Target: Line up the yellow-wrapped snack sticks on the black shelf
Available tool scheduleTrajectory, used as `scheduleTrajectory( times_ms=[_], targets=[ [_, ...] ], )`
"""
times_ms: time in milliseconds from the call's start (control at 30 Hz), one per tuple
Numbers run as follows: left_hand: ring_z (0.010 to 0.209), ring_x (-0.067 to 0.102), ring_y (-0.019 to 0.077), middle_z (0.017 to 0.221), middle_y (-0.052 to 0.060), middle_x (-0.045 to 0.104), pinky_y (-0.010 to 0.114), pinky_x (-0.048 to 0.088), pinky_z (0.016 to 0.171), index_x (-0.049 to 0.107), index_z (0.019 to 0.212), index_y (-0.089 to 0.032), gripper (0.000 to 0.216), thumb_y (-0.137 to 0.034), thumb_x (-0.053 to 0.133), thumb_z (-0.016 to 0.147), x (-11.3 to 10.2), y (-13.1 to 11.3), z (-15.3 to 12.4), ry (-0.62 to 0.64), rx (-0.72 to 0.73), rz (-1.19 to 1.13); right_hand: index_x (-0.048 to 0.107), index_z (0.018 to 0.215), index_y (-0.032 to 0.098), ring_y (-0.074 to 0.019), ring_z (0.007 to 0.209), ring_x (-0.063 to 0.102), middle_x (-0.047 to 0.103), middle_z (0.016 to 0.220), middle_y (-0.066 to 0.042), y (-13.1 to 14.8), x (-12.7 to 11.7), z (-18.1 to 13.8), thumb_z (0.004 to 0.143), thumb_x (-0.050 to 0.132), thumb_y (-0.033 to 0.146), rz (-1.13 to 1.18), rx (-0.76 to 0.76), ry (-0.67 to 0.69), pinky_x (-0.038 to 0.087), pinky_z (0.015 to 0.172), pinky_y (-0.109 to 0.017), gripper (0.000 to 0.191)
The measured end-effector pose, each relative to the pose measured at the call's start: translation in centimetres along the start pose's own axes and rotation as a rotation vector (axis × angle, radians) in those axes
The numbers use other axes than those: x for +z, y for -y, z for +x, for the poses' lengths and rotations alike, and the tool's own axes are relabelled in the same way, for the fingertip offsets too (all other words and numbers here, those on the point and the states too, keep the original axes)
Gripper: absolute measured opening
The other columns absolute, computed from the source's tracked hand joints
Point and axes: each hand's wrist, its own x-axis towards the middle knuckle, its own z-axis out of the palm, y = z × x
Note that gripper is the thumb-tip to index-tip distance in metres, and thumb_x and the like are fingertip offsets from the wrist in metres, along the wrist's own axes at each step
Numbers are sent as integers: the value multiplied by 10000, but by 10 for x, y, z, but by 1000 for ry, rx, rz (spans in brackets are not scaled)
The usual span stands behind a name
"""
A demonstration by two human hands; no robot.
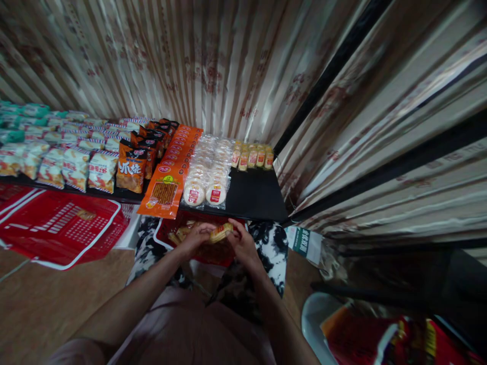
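Both hands grip one snack pack over red basket.
Left hand point(196, 237) and right hand point(243, 243) pinch snack pack point(221, 232) ends for steadiness; desk point(251, 195) at 12 o'clock, red basket point(213, 252) below.

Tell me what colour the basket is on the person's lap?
Red with a white rim: the basket under both hands, seen in the head view.

Small yellow snack packet in clear glossy film point(221, 232) — wrapper catches light, crinkled. Flat black surface point(254, 195) looks matt and smooth. Round white rice cakes in transparent shiny plastic sleeves point(205, 172); long orange foil-like packets point(171, 172), glossy print. Red latticed plastic basket point(61, 228) with white rim — hard, slightly shiny. Striped beige curtain cloth point(213, 66), satin sheen, folded. Brown floor point(41, 299) wood-look, dull finish.
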Motion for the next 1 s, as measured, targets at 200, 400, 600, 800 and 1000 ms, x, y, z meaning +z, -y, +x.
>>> scheduleTrajectory(
  times_ms=[200, 400, 600, 800, 1000],
  targets=[
    [783, 591, 162, 883, 58, 647, 239, 450, 657, 614, 906, -136, 394, -283, 726, 558, 25, -16, -6, 91, -27, -11, 541, 1091, 179, -147, 771, 624, 655, 933, -51, 18, -25, 2, 693, 587, 425, 165, 46, -71, 508, 682, -265, 471],
    [785, 594, 168, 929, 95, 623, 262, 476, 659, 614, 961, -115, 446, -405, 708, 637, 42, -21, -7, 166, -11, -40, 583, 961, 167, -115, 599, 567, 628, 708, -3, 25, -40, 7, 677, 618, 483, 164, 28, -165, 464, 544, -223, 426],
    [778, 618, 160, 968, 101, 622, 233, 476, 642, 603, 1001, -133, 466, -468, 670, 683, 57, -25, -10, 219, -19, 27, 567, 834, 170, -92, 540, 538, 611, 719, -3, 28, -46, 13, 695, 601, 500, 69, -43, -221, 449, 523, -215, 359],
    [770, 620, 159, 897, 98, 653, 226, 469, 649, 619, 928, -113, 425, -458, 662, 683, 61, -26, -8, 173, -19, 97, 596, 911, 180, -100, 514, 539, 641, 750, -17, 24, -50, 18, 712, 572, 525, -114, -26, -247, 438, 493, -219, 399],
    [722, 621, 162, 848, 97, 672, 245, 462, 647, 630, 943, -100, 428, -449, 633, 695, 63, -31, -3, 129, 5, 67, 567, 989, 190, -98, 486, 548, 625, 759, -2, 23, -50, 19, 715, 552, 554, -79, 27, -208, 423, 448, -212, 455]
  ],
)
